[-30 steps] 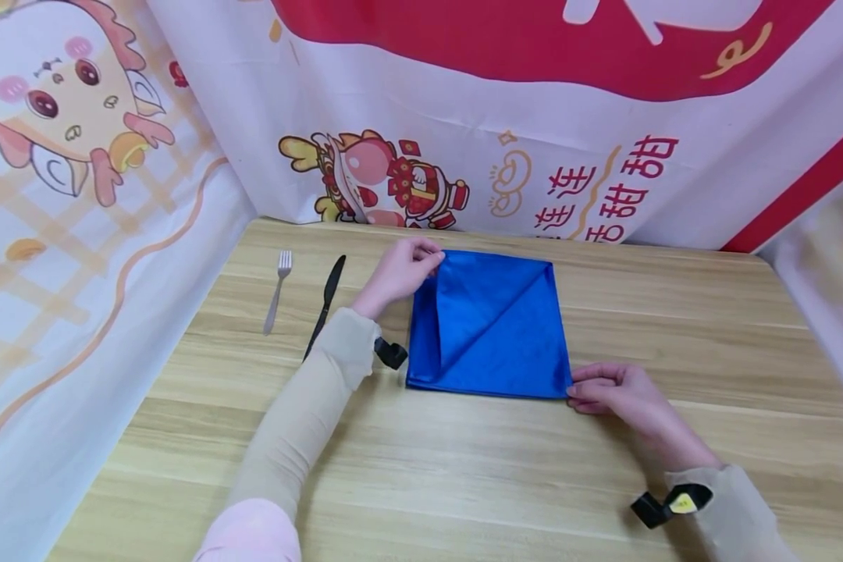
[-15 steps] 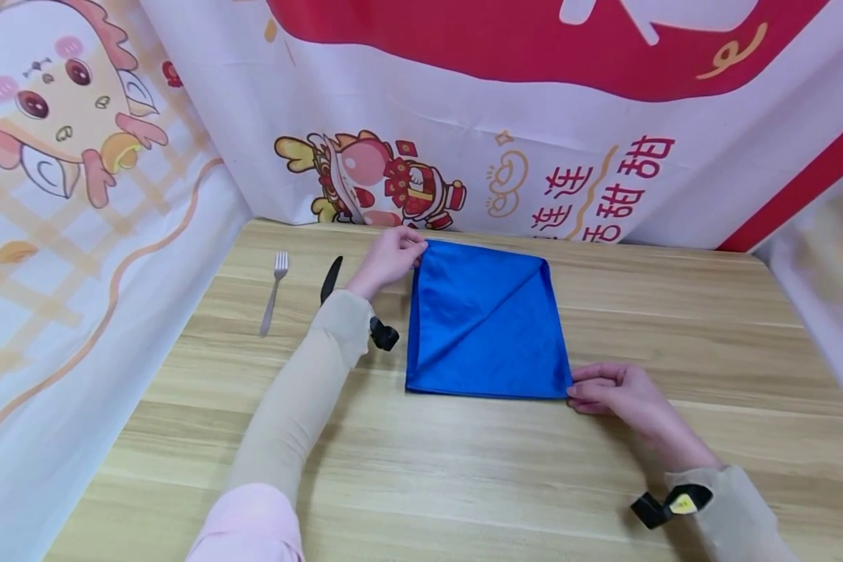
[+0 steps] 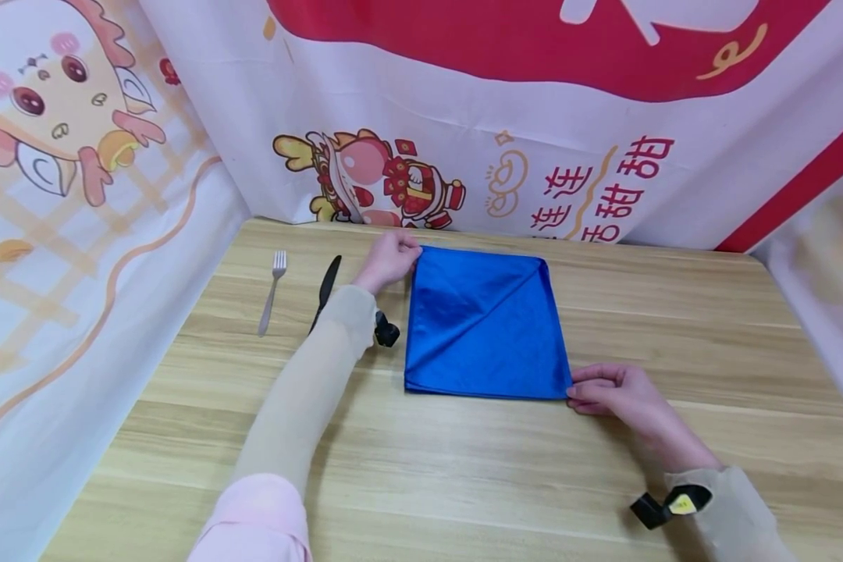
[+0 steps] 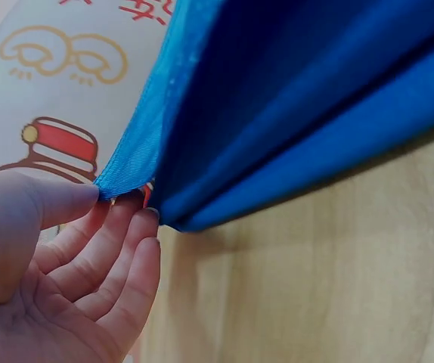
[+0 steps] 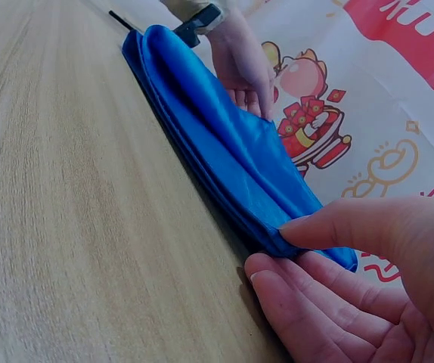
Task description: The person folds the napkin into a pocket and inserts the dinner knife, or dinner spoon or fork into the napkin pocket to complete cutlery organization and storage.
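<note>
A blue cloth, folded into a rough square with a diagonal crease, lies on the wooden table. At its far left corner, the left hand pinches the edge; in the left wrist view the thumb and fingers of that hand hold one corner of the cloth, with other layers beside it. The right hand pinches the near right corner. Several stacked layers of the cloth show in the right wrist view, their corner between thumb and fingers of the right hand.
A fork and a black knife lie on the table at the left, the knife partly behind the left sleeve. Printed white and red curtains hang along the table's far edge, with another patterned curtain at the left.
The left hand has moved left with the upper layer's corner, and that layer now covers the cloth's left part. The right hand has stayed at the near right corner.
</note>
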`<state>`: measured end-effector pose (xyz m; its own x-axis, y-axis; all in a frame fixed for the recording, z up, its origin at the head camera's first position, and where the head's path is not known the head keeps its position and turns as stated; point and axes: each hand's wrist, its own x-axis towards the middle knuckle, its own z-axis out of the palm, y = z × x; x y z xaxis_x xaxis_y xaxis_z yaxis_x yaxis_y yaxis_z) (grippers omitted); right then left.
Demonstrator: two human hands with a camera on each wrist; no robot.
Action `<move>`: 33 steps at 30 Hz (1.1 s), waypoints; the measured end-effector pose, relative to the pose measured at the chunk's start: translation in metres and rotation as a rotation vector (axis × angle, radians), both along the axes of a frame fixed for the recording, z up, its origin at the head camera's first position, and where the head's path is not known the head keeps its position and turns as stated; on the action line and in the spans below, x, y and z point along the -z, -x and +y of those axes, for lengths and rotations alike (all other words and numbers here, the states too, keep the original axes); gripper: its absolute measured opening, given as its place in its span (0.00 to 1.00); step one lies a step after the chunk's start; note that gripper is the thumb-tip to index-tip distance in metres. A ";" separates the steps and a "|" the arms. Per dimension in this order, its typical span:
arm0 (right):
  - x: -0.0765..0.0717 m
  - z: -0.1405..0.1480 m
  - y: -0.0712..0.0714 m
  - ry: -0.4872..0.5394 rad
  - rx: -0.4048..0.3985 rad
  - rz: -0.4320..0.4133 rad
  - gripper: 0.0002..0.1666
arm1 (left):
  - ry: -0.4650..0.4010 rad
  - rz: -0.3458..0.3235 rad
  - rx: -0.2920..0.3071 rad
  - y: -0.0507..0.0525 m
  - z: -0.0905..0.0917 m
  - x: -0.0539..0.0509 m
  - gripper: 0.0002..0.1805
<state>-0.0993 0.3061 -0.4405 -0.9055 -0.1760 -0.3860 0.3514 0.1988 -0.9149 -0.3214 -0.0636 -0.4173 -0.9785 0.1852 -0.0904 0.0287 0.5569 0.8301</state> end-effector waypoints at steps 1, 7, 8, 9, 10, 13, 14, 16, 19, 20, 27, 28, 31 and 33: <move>0.000 0.000 0.000 0.001 -0.001 -0.001 0.26 | 0.001 0.001 -0.005 0.001 0.000 0.002 0.13; 0.000 0.001 -0.001 -0.029 0.007 -0.019 0.27 | 0.027 0.017 -0.029 0.004 0.002 0.012 0.10; 0.000 0.001 -0.001 -0.034 0.009 -0.023 0.27 | 0.033 0.018 -0.029 0.004 0.002 0.013 0.10; -0.001 0.001 -0.002 -0.039 0.011 -0.027 0.27 | 0.041 0.022 -0.028 0.003 0.003 0.013 0.10; -0.001 0.001 -0.002 -0.041 0.010 -0.029 0.27 | 0.049 0.020 -0.028 0.003 0.003 0.014 0.10; -0.002 0.001 -0.003 -0.044 -0.001 -0.035 0.27 | 0.063 0.008 -0.030 0.002 0.004 0.012 0.11; -0.003 0.001 -0.003 -0.049 0.000 -0.038 0.28 | 0.076 0.007 -0.031 0.002 0.004 0.011 0.12; -0.004 0.002 -0.003 -0.048 0.002 -0.031 0.29 | 0.086 0.005 -0.038 0.001 0.002 0.009 0.13; -0.007 0.008 -0.001 -0.089 0.014 0.021 0.32 | 0.062 0.027 -0.045 -0.002 -0.004 0.002 0.15; -0.010 0.011 0.000 -0.110 0.022 0.040 0.33 | 0.050 0.041 -0.044 -0.003 -0.006 -0.002 0.15; -0.040 0.027 0.019 -0.135 0.063 0.195 0.35 | 0.017 0.149 0.003 -0.023 -0.020 -0.041 0.18; -0.044 0.029 0.023 -0.131 0.067 0.218 0.34 | 0.021 0.161 0.009 -0.027 -0.022 -0.045 0.18; -0.053 0.031 0.036 -0.123 0.094 0.248 0.33 | 0.014 0.193 0.020 -0.037 -0.028 -0.050 0.19; -0.057 0.032 0.045 -0.136 0.115 0.253 0.34 | 0.025 0.204 0.029 -0.046 -0.032 -0.051 0.19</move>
